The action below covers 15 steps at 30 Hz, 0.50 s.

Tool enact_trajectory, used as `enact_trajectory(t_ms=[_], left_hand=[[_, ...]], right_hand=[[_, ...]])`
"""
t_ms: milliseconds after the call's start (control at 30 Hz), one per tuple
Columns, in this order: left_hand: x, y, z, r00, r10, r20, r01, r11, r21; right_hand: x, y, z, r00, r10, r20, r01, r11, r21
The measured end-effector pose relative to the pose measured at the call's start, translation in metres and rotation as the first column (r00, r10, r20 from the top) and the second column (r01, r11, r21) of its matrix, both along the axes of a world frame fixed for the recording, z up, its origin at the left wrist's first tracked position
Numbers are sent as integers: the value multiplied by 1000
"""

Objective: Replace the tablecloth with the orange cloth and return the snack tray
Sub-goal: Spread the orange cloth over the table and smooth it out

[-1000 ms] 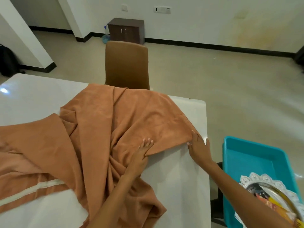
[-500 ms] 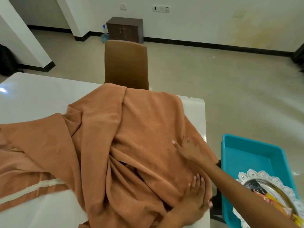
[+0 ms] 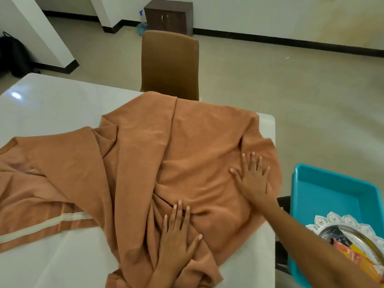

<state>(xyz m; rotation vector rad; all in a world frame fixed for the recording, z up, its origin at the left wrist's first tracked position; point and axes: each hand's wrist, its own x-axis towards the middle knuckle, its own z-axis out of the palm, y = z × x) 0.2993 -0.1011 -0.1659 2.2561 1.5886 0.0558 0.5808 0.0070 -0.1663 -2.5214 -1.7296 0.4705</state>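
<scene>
The orange cloth (image 3: 143, 163) lies rumpled across the right half of the white table (image 3: 58, 107), with deep folds through its middle and a cream stripe near its left hem. My left hand (image 3: 176, 240) rests flat on the folds near the front, fingers spread. My right hand (image 3: 252, 175) presses flat on the cloth by the table's right edge, fingers apart. The silver snack tray (image 3: 349, 227) with a scalloped rim and bright packets sits in a teal bin (image 3: 324, 190) at the right, partly hidden by my right forearm.
A brown chair (image 3: 170, 63) stands at the table's far side. A dark wooden cabinet (image 3: 168, 15) is against the back wall, with a blue bottle beside it. A black bag (image 3: 12, 57) sits at the far left by a white pillar.
Both hands have pulled the cloth toward the right and front edges, covering the bare corner. The left hand swung out to the right, then returned to the centre folds. The right hand shifted farther onto the cloth.
</scene>
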Motion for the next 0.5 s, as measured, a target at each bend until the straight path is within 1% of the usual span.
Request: enact_trajectory(t_ms=[67, 100, 167, 200, 233, 300, 333, 367, 433, 500], left_hand=[[7, 4, -2, 999, 43, 0, -43, 999, 11], [12, 7, -1, 998, 67, 3, -67, 998, 13], [24, 15, -2, 994, 112, 13, -112, 993, 27], [30, 18, -1, 992, 127, 14, -128, 991, 36], [35, 20, 0, 990, 139, 16, -140, 989, 42], [44, 24, 1, 988, 152, 17, -153, 987, 54], [46, 26, 1, 987, 156, 23, -157, 986, 53], [48, 27, 2, 987, 160, 34, -161, 986, 49], [48, 28, 3, 983, 173, 62, -175, 984, 42], [48, 28, 4, 980, 181, 86, -185, 982, 30]], right_hand=[[25, 40, 4, 999, 45, -14, -45, 999, -23], [33, 58, 10, 999, 51, -11, -52, 996, -69], [34, 84, 24, 998, 41, 55, -34, 991, -128], [25, 89, 30, 996, 20, 87, -10, 994, -113], [10, 87, 35, 996, -15, 90, 21, 998, -65], [-32, 62, 34, 998, -65, 28, 63, 996, 58], [-54, 40, 28, 998, -56, -10, 57, 993, 99], [-75, 15, 20, 998, -44, -46, 49, 993, 110], [-98, -31, 2, 996, -38, -77, 43, 997, 66], [-99, -59, -12, 999, -34, -20, 35, 997, 65]])
